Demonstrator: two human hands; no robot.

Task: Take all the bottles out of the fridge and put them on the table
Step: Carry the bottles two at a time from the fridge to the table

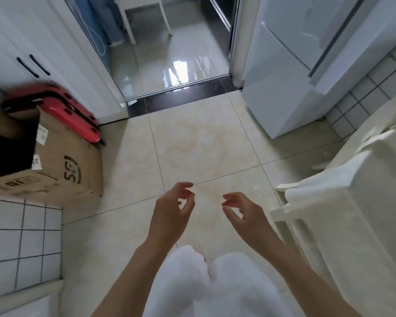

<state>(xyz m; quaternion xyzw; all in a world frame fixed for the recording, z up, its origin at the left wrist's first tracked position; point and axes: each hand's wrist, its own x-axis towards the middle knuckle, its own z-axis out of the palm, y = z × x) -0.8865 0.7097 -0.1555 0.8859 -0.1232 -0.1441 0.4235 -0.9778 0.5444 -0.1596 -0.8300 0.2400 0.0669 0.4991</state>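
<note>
A white fridge stands at the upper right with its doors closed. No bottle shows anywhere in the view. My left hand and my right hand hang side by side over the beige floor tiles, well short of the fridge. Both are empty, with the fingers loosely curled and apart. At the right edge a table draped in a white cloth reaches toward me; only its near side is in view.
A cardboard box and a red suitcase sit on the floor at the left, below white cupboard doors. A doorway with a dark threshold opens ahead. A white-tiled counter is at the lower left.
</note>
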